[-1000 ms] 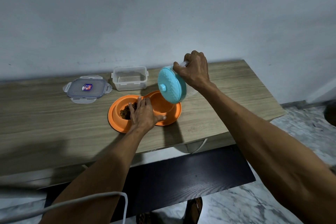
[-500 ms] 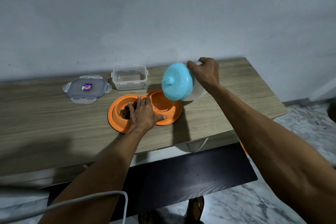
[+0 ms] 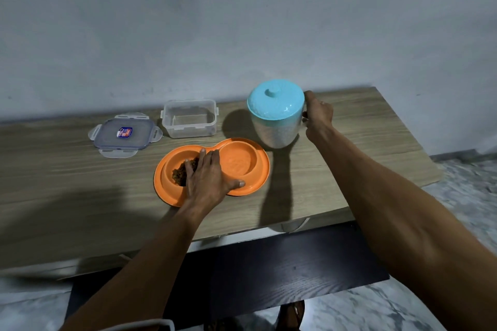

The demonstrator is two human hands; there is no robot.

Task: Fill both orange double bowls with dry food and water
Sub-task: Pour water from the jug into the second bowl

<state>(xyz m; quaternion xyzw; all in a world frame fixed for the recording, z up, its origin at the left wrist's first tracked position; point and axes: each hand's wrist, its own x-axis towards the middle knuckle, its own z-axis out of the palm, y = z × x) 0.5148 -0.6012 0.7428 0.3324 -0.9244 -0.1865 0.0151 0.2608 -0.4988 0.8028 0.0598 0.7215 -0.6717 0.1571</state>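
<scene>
Nearest, left hand [image 3: 207, 183] pressed flat, fingers spread, gripping nothing, across the middle of the orange double bowl [image 3: 262, 169] on the wooden table [image 3: 53, 191]. Dry food [image 3: 180, 175] in the left well; right well looking empty of food, water hard to tell. Further back, right hand [image 3: 317, 115] closed around the handle side of an upright jug [image 3: 277, 126] with a turquoise lid [image 3: 275, 102], just behind the bowl. Toward the wall, clear empty container [image 3: 189, 118] and, beside it, its lid [image 3: 124, 134].

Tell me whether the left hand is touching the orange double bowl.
Touching. The head view shows the left hand lying flat on the orange double bowl, palm over the middle divider, thumb on the near rim and fingers over the dry food.
</scene>
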